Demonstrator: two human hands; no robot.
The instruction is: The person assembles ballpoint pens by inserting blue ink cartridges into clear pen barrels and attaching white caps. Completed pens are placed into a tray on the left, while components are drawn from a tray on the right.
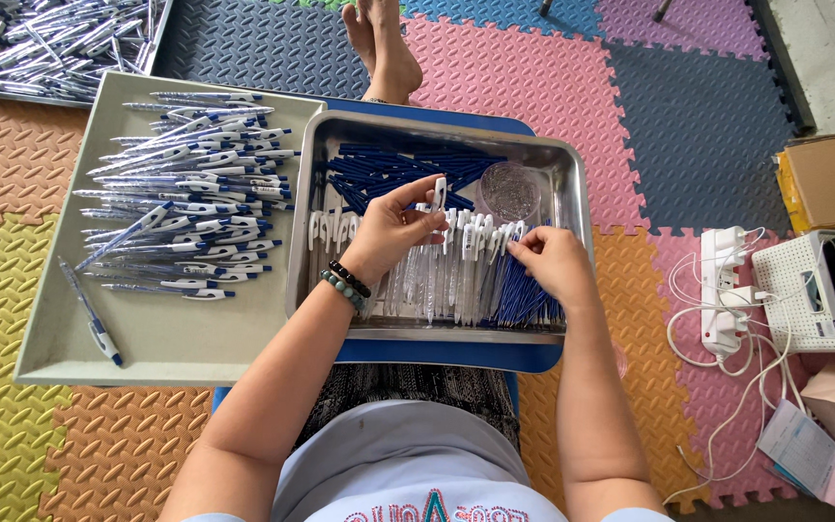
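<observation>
Both hands work in the shiny metal tray (572, 184) on the blue worktop (437, 353). Left hand (393, 232) pinches a white pen cap (440, 193) above the tray's middle. Right hand (553, 263) presses its fingers together on thin blue refills (524, 300) near the tray's right front corner. Picking one smooth piece at a time seems best. Finished pens (195, 184) lie on the flat grey tray (176, 338).

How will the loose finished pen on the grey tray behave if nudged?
The finished pen is slim and round, so it probably rolls, though its white clip may stop it. It is likely light and stiff. The grey tray looks smooth, so it may slide.
</observation>
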